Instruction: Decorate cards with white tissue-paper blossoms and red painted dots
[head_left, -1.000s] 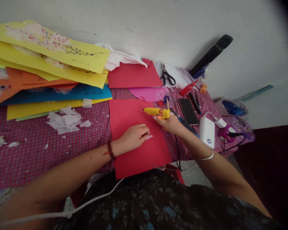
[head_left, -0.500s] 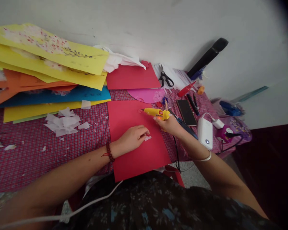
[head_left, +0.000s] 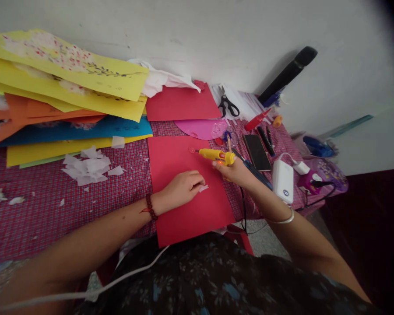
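Observation:
A yellow hot glue gun (head_left: 215, 155) with a lit orange light is gripped in my right hand (head_left: 238, 173). Its nozzle points left, beside a small clear blob of glue (head_left: 192, 150) near the top edge of a red sheet of paper (head_left: 180, 218). My left hand (head_left: 184, 186) rests over the middle of that sheet, fingers curled together. A small piece of white tissue paper (head_left: 203, 188) pokes out at its fingertips. Several more white tissue pieces (head_left: 87, 165) lie in a loose pile on the checked cloth to the left.
Stacked painted sheets (head_left: 114, 83) fill the back left. Behind the red sheet are another red sheet (head_left: 180, 105), a pink paper piece (head_left: 193, 128) and black-handled scissors (head_left: 229, 107). To the right lie a phone (head_left: 256, 152), a white power bank (head_left: 283, 180) and cables.
The glue gun's nozzle has shifted slightly right of the glue blob, which now shows more plainly. My left hand stays nearly still; the whole view has moved a little.

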The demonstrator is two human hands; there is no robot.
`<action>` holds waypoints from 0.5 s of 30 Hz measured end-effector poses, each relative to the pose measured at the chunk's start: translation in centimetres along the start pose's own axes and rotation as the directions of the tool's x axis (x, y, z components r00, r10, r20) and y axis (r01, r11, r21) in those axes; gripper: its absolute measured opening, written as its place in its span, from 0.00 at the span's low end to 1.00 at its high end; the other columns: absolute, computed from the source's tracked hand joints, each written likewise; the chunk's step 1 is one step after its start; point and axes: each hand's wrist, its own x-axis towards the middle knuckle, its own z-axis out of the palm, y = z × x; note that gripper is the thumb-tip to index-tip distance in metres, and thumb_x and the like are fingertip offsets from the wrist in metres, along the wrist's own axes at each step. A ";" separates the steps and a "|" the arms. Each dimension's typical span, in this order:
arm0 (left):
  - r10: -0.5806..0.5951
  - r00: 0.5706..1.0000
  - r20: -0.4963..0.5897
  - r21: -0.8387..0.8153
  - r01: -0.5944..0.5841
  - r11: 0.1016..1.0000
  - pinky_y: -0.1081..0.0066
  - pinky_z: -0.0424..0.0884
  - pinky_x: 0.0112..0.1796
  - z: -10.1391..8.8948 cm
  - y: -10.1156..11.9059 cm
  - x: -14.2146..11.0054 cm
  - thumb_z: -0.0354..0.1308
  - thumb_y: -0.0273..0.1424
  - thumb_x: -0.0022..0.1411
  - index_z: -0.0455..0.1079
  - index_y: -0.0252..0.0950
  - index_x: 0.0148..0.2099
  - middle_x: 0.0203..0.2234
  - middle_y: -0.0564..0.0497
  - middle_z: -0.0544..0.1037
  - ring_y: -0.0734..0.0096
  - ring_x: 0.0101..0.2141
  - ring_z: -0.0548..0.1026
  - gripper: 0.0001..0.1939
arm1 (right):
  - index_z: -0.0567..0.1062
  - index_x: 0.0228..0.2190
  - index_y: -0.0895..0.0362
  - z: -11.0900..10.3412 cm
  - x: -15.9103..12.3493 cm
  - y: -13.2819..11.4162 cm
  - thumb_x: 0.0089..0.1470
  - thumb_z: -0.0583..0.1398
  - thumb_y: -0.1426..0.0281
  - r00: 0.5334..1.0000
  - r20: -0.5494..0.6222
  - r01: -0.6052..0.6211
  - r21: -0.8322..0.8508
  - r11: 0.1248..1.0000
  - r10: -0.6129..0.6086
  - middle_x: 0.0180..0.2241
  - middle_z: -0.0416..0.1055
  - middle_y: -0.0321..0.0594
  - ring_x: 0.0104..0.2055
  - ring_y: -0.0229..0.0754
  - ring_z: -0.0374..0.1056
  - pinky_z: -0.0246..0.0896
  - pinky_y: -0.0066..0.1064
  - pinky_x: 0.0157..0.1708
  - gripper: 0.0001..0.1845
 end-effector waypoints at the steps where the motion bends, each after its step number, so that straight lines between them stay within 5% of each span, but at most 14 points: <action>1: 0.006 1.000 0.001 -0.003 -0.006 1.000 0.68 0.68 0.38 0.0 0.0 0.0 0.52 0.25 0.68 0.71 0.34 0.34 0.32 0.48 0.76 0.68 0.34 0.73 0.10 | 0.77 0.46 0.58 0.1 0.0 0.2 0.57 0.59 0.56 1.000 0.001 -0.004 -0.011 1.000 0.005 0.28 0.74 0.39 0.31 0.40 0.68 0.60 0.29 0.26 0.22; 7: 0.012 1.000 0.024 -0.004 -0.012 1.000 0.69 0.67 0.37 -0.1 -0.1 0.0 0.53 0.26 0.68 0.71 0.34 0.33 0.31 0.49 0.76 0.69 0.33 0.73 0.10 | 0.76 0.50 0.57 -0.9 1.3 -0.2 0.57 0.59 0.63 0.997 0.082 0.022 -0.114 0.993 -0.013 0.40 0.79 0.43 0.36 0.40 0.70 0.64 0.32 0.37 0.21; 11: -0.008 1.000 0.007 -0.047 0.008 0.999 0.70 0.67 0.36 -0.2 -0.4 0.1 0.54 0.24 0.65 0.72 0.35 0.33 0.31 0.49 0.77 0.70 0.33 0.74 0.08 | 0.79 0.39 0.57 -5.4 2.0 -3.3 0.53 0.64 0.64 0.958 0.284 0.028 -0.203 0.979 0.032 0.28 0.75 0.38 0.27 0.37 0.65 0.60 0.28 0.29 0.13; 15: -0.052 0.998 -0.033 -0.129 0.048 0.990 0.71 0.66 0.34 -0.3 -0.6 0.2 0.56 0.27 0.64 0.72 0.35 0.33 0.30 0.50 0.76 0.71 0.31 0.73 0.06 | 0.76 0.31 0.59 -9.3 -2.0 -3.2 0.58 0.59 0.54 0.988 0.110 -0.115 0.019 0.993 0.112 0.17 0.64 0.35 0.18 0.33 0.56 0.49 0.29 0.20 0.20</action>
